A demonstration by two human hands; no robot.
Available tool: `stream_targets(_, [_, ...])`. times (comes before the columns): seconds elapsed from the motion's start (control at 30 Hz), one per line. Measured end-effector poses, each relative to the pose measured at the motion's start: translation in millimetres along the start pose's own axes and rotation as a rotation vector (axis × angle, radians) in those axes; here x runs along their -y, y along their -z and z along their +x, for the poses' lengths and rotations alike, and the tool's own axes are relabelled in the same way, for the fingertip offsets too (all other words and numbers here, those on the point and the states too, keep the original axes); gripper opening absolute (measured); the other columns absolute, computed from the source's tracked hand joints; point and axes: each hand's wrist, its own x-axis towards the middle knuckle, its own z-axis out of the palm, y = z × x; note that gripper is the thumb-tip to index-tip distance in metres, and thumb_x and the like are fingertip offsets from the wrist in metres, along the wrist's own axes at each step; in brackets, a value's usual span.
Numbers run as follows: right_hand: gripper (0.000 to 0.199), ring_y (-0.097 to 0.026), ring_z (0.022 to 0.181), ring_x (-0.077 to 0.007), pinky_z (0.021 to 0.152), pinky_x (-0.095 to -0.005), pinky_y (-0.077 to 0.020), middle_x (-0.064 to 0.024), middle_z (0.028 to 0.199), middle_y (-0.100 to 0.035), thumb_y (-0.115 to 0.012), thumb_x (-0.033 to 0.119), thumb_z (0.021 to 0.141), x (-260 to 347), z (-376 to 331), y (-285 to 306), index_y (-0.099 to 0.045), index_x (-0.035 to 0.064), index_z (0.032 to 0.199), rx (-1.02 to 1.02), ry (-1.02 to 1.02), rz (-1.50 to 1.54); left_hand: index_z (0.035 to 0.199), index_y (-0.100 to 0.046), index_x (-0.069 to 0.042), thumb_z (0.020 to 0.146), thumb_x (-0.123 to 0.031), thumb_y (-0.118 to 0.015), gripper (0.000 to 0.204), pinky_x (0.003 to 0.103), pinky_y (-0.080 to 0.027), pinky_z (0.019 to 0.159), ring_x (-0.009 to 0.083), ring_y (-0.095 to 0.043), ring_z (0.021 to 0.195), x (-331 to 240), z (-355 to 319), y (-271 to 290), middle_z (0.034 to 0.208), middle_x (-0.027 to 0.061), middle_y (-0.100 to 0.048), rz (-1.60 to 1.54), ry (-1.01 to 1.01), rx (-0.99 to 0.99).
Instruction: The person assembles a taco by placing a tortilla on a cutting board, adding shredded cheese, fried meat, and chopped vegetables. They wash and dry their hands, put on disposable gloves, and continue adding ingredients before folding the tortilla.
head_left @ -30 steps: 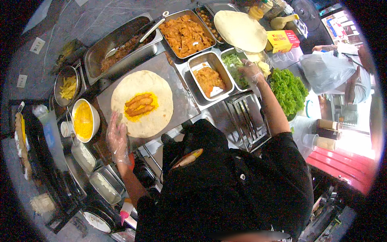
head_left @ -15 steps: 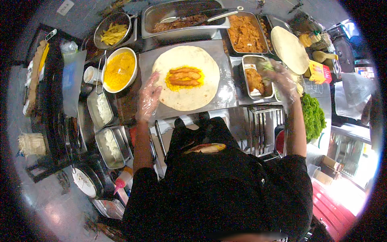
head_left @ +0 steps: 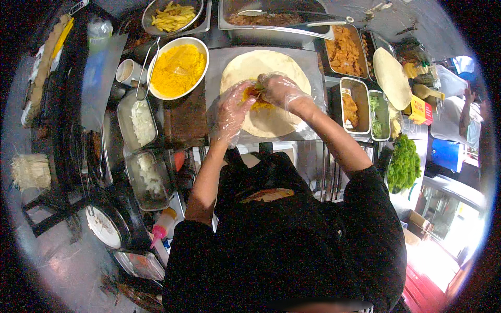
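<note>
A large round flatbread point(head_left: 271, 130) lies on a metal sheet point(head_left: 317, 122) in front of me. Yellow rice point(head_left: 262, 105) shows at its middle, and the strips on top are mostly covered by my hands. Both hands wear clear plastic gloves. My right hand point(head_left: 284, 93) is over the filling, its fingers pinched around shredded greens point(head_left: 259, 87). Beside it, my left hand point(head_left: 234, 108) reaches in from the left with thumb and fingers apart, close to the filling. A tray of shredded greens point(head_left: 374, 107) stands to the right, next to a tray of orange-brown meat point(head_left: 350, 110).
Left of the flatbread are a bowl of yellow rice point(head_left: 177, 67), fries in a round pan point(head_left: 173, 18) and trays of chopped white food point(head_left: 140, 122). Behind is a deep steel pan point(head_left: 271, 35). Flatbreads point(head_left: 392, 78) and lettuce point(head_left: 404, 164) lie right. Another person point(head_left: 468, 112) is at far right.
My right hand has moved left from the greens tray to the flatbread's middle. My left hand has come in from the flatbread's left edge to the filling. The view has shifted.
</note>
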Motion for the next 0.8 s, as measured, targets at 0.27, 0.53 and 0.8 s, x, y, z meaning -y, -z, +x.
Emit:
stream_targets(0.27, [0.030, -0.062, 0.098, -0.0396, 0.083, -0.0457, -0.0487, -0.0233, 0.097, -0.065, -0.071, 0.017, 0.079, 7, -5, 0, -0.061, 0.0001, 0.101, -0.076, -0.112, 0.118, 0.115, -0.065, -0.007, 0.084, -0.005, -0.068, 0.032, 0.033, -0.053, 0.085, 0.0253, -0.067, 0.096, 11, 2, -7, 0.113, 0.0119, -0.067, -0.037, -0.032, -0.084])
stream_targets(0.53, [0.025, -0.063, 0.090, -0.0400, 0.082, -0.0455, -0.0501, -0.0206, 0.094, -0.066, -0.070, 0.018, 0.077, -16, -18, -11, -0.066, 0.0035, 0.098, -0.305, 0.071, 0.209, 0.111, -0.068, -0.014, 0.087, -0.016, -0.066, 0.024, 0.039, -0.051, 0.087, 0.0300, -0.064, 0.098, 5, 11, -7, 0.107, 0.0092, -0.068, 0.187, -0.139, -0.078])
stream_targets(0.8, [0.025, -0.066, 0.094, -0.0354, 0.084, -0.0402, -0.0509, -0.0200, 0.100, -0.068, -0.069, 0.013, 0.082, -33, -35, -12, -0.068, 0.0013, 0.105, -0.280, -0.034, 0.339, 0.102, -0.071, -0.012, 0.083, -0.014, -0.068, 0.019, 0.040, -0.047, 0.090, 0.0271, -0.061, 0.100, 8, 21, -19, 0.104, 0.0068, -0.067, 0.335, -0.309, -0.090])
